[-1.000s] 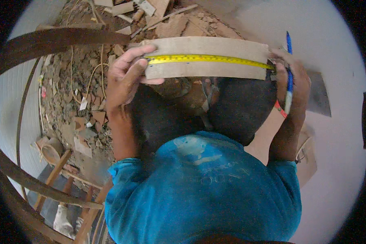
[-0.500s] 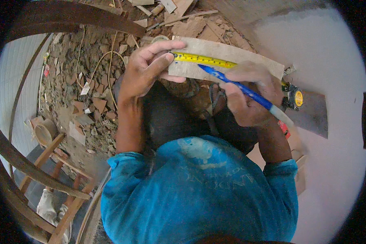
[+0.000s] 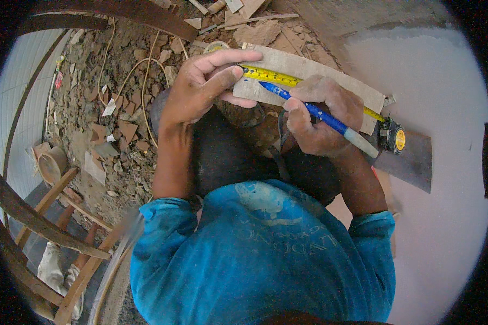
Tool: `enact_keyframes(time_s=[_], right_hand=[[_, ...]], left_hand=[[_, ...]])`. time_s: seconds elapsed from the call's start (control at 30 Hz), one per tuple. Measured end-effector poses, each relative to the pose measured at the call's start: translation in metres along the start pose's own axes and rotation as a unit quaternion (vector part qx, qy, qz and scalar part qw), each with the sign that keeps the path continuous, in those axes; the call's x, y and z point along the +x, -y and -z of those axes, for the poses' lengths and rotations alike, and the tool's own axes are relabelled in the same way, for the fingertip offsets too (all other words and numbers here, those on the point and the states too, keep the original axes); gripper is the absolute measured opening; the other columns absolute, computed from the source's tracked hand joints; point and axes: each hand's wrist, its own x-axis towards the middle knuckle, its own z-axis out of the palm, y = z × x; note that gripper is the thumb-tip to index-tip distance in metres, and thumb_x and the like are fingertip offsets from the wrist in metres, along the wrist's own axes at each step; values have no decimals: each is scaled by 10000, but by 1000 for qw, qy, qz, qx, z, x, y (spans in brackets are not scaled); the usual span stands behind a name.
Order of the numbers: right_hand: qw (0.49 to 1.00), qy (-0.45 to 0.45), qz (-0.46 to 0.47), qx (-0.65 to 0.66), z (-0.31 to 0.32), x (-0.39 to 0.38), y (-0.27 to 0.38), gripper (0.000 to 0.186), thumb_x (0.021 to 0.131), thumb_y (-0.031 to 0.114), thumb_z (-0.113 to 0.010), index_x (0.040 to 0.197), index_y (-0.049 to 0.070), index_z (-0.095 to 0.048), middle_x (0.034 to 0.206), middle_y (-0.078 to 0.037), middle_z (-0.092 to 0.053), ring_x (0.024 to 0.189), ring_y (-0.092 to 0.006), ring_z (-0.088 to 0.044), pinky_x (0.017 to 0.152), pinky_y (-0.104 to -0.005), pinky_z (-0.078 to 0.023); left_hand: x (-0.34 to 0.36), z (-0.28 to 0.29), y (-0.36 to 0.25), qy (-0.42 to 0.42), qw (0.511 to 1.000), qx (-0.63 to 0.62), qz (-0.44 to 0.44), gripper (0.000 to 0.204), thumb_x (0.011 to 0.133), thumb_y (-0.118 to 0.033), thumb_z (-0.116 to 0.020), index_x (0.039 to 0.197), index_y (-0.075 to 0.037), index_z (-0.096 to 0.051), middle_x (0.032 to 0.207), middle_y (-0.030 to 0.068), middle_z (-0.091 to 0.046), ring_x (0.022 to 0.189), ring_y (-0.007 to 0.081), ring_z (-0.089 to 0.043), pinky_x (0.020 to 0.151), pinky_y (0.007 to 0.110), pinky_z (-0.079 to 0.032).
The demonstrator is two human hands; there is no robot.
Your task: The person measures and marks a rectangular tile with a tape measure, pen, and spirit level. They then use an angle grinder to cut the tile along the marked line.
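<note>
My left hand (image 3: 191, 89) grips the left end of a pale, flat tile strip (image 3: 309, 64). Its thumb presses the end of a yellow tape measure blade (image 3: 271, 76) onto the strip, with fingers above and below. The blade runs along the strip, passes under my right hand (image 3: 342, 102), and comes out by the black and yellow tape case (image 3: 394, 140). In my right hand, fingers closed, is a blue pen (image 3: 329, 119) with a pale back end. Its tip lies over the strip just below the blade, toward the left end; whether it touches cannot be made out.
A dark flat plate (image 3: 412, 162) lies beside the tape case on the pale floor (image 3: 455, 108). Rubble and broken tile pieces (image 3: 127, 130) cover the ground at left, with a thin hose (image 3: 145, 92). Wooden bars (image 3: 87, 279) and a round pot (image 3: 52, 165) stand lower left.
The right hand and pen have shifted slightly left along the strip, uncovering more blade by the case. The strip and left hand sit a little farther right in view.
</note>
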Motion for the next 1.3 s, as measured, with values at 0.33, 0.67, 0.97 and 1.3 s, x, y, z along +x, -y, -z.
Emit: enact_keyframes(time_s=[0.33, 0.67, 0.97, 1.3], right_hand=[[999, -44, 25, 10, -6, 3, -4, 127, 793, 102, -751, 874, 90, -653, 763, -117, -698, 647, -273, -707, 609, -377, -575], [995, -98, 12, 22, -18, 1, -7, 170, 691, 158, -809, 803, 157, -681, 722, -73, -661, 600, -297, -672, 556, -402, -551], [996, -90, 17, 13, -18, 2, -8, 183, 692, 142, -816, 813, 149, -678, 735, -77, -667, 607, -294, -678, 567, -400, -563], [995, -97, 15, 22, -23, 2, -9, 179, 701, 149, -812, 808, 135, -670, 740, -84, -666, 607, -301, -676, 570, -411, -566]], left_hand=[[0, 0, 0, -9, 998, -56, 17, 363, 1034, -81, -492, 1340, 53, -634, 1199, 196, -681, 1012, 271, -735, 795, 372, -682], [0, 1, 5, -4, 999, -51, -7, 361, 1045, -109, -536, 1360, 43, -624, 1217, 200, -681, 1030, 280, -732, 790, 382, -682], [0, 2, 6, 1, 998, -61, -2, 369, 1045, -111, -545, 1374, 41, -614, 1226, 208, -681, 1046, 291, -729, 808, 398, -680], [2, 7, 9, 1, 998, -66, 5, 362, 1047, -100, -534, 1373, 35, -617, 1224, 200, -683, 1044, 284, -730, 812, 390, -679]])
